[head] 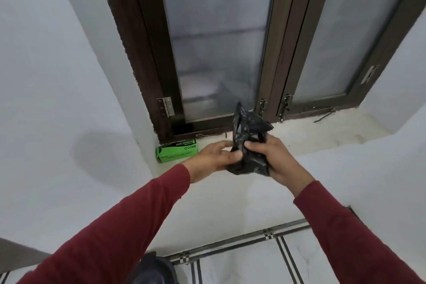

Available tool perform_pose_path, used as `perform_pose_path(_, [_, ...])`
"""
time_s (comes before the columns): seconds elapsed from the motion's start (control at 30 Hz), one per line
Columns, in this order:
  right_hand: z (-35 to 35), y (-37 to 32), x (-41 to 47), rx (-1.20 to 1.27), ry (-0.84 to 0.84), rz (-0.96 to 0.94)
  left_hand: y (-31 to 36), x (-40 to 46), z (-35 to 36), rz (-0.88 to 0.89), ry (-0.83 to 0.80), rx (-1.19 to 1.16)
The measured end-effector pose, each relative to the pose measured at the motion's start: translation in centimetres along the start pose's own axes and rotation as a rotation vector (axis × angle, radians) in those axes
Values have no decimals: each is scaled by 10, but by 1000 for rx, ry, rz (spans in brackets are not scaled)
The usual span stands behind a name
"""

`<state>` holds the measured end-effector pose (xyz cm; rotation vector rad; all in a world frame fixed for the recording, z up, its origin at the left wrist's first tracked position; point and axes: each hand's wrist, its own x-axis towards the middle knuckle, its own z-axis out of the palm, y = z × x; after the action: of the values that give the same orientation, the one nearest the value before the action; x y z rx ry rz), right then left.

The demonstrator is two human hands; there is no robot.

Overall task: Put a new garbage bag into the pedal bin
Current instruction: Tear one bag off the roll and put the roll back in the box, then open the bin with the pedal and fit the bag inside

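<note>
A crumpled black garbage bag [250, 143] is held up in front of the window sill, still bunched and folded. My right hand [275, 159] grips its lower part with curled fingers. My left hand [213, 157] pinches the bag's left edge between thumb and fingers. A green box of garbage bags [176, 151] lies on the sill at the left corner, just left of my left hand. A dark rounded shape [152, 270] at the bottom edge, partly hidden by my left sleeve, could be the pedal bin.
A brown-framed window with frosted panes [219, 41] rises behind the sill [322, 131]. Metal latch hooks [211, 135] lie along the frame's base. White walls flank both sides. Tiled floor with dark stripes [253, 260] shows below.
</note>
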<state>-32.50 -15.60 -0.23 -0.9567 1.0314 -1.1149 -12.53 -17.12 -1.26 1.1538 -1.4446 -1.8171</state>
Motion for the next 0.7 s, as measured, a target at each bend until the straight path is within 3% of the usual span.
perform_pose_path(0.07, [18, -16, -16, 89, 107, -36, -6, -23, 3, 43, 30, 116])
perform_pose_path(0.13, [33, -22, -40, 20, 140, -52, -4, -43, 5, 95, 173, 37])
perform_pose_path(0.2, [49, -11, -77, -163, 38, 38, 2, -63, 3, 151, 304, -109])
perform_pose_path(0.3, [75, 29, -122, -350, -107, 200, 9, -95, 0, 198, 417, -122])
perform_pose_path(0.4, [106, 56, -150, -185, 89, 133, 3, -151, -3, 28, 96, -181])
perform_pose_path(0.5, [128, 65, -165, -5, 332, 42, -26, -209, -7, -162, -177, 12])
perform_pose_path(0.6, [142, 68, -195, 16, 285, 121, -55, -243, -6, -199, 27, 85])
perform_pose_path(0.7, [147, 82, -236, -173, -30, 361, -66, -268, 1, -136, 288, -58])
